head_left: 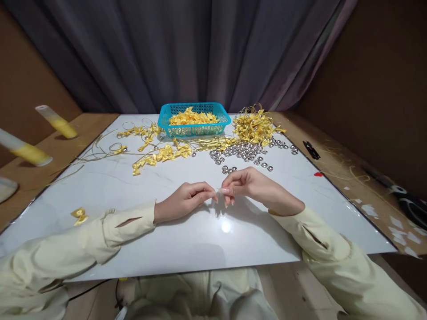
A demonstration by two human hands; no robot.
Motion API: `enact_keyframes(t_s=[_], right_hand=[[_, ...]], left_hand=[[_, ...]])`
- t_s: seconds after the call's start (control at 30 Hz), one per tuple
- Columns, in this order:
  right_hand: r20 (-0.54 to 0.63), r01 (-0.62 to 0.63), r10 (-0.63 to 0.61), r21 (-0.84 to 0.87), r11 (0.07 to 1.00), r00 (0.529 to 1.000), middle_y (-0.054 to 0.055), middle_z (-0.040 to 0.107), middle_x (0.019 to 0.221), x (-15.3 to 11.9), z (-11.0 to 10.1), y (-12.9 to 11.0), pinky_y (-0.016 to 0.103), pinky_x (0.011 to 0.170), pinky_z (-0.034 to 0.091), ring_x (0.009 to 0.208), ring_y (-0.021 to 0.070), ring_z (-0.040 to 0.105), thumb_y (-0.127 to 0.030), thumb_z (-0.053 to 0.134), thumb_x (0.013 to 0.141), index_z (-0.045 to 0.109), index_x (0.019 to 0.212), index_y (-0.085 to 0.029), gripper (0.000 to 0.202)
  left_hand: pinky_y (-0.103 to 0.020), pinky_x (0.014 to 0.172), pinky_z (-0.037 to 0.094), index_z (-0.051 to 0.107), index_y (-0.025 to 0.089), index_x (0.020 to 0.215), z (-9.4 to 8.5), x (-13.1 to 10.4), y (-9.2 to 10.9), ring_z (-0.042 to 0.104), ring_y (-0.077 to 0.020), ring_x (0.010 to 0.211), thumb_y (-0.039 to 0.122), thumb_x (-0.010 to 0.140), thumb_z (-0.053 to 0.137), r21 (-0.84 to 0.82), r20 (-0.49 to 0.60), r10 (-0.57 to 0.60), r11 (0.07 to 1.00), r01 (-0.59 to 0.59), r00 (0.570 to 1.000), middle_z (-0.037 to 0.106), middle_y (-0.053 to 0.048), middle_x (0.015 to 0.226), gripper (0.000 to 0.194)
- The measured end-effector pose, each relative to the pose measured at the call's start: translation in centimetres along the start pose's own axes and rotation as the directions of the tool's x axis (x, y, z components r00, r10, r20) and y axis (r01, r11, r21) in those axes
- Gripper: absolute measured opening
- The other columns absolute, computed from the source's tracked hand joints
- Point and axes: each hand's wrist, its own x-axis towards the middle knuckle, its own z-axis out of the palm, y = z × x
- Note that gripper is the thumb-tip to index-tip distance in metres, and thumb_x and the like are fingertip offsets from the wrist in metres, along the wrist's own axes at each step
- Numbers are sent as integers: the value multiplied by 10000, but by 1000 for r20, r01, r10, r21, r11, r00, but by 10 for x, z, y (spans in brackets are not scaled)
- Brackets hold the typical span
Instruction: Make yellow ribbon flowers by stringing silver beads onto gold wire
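Observation:
My left hand [191, 200] and my right hand [247, 184] meet fingertip to fingertip over the white table sheet [187, 244]. Both are closed in a pinch. Whatever sits between the fingers is too small to make out. Just beyond the right hand lie loose silver heart-like metal pieces [245, 151]. A row of yellow ribbon bows [163, 154] rests on the sheet past my left hand. One single yellow bow [80, 215] lies by my left sleeve.
At the back stands a turquoise basket [196, 130] of yellow bows, beside a heap of bows with gold cord [255, 126]. Yellow ribbon rolls [31, 153] are on the left. On the right lie a black clip-like tool [311, 150], white scraps [369, 210] and dark-handled scissors [413, 206].

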Motion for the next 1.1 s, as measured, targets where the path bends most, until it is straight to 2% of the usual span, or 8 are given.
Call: enact_keyframes(t_s=[0.2, 0.43, 0.67, 0.83, 1.0, 1.1], right_hand=[[15, -2, 2, -4, 1000, 1000, 17, 646, 576, -3, 0, -3, 239, 593, 468, 537, 93, 567, -409, 730, 686, 632, 707, -116, 309], [76, -20, 22, -27, 999, 997, 22, 654, 591, -1, -3, 3, 241, 599, 483, 543, 97, 576, -413, 710, 713, 638, 732, -116, 306], [71, -6, 9, -41, 999, 997, 19, 651, 597, 0, -4, 5, 234, 600, 488, 549, 93, 578, -421, 704, 717, 634, 727, -118, 311], [73, 13, -9, -48, 999, 997, 30, 659, 615, -1, 0, 5, 235, 591, 488, 554, 98, 585, -433, 704, 715, 635, 743, -117, 324], [44, 45, -43, -43, 998, 998, 26, 652, 608, 0, 6, 5, 245, 586, 489, 552, 105, 585, -449, 696, 717, 626, 745, -123, 335], [17, 91, -90, -109, 990, 996, 24, 652, 612, 1, 6, 5, 245, 595, 481, 554, 106, 581, -442, 680, 739, 627, 740, -133, 313]], left_hand=[[-155, 465, 351, 662, 133, 832, 2, -2, 0, 452, -46, 447, 255, 909, 464, 309, -84, 192, 938, -158, 978, 640, 11, 598, 246], [-150, 456, 410, 733, 125, 845, 6, -2, -9, 546, -66, 444, 259, 866, 570, 370, -161, 318, 897, -241, 934, 723, -34, 663, 212], [-165, 447, 433, 745, 110, 896, 8, -3, -10, 581, -89, 460, 226, 841, 595, 370, -193, 337, 895, -249, 922, 736, -73, 728, 197], [-162, 378, 348, 753, 102, 864, 6, -4, -7, 460, -55, 373, 225, 842, 581, 343, -215, 280, 919, -196, 936, 702, -36, 583, 213], [-165, 394, 353, 757, 103, 860, 6, -4, -3, 482, -63, 401, 241, 854, 560, 333, -249, 252, 929, -161, 935, 719, -59, 649, 240], [-167, 404, 355, 758, 105, 846, 5, -4, -2, 480, -65, 412, 251, 863, 544, 336, -250, 248, 929, -156, 936, 713, -55, 637, 259]])
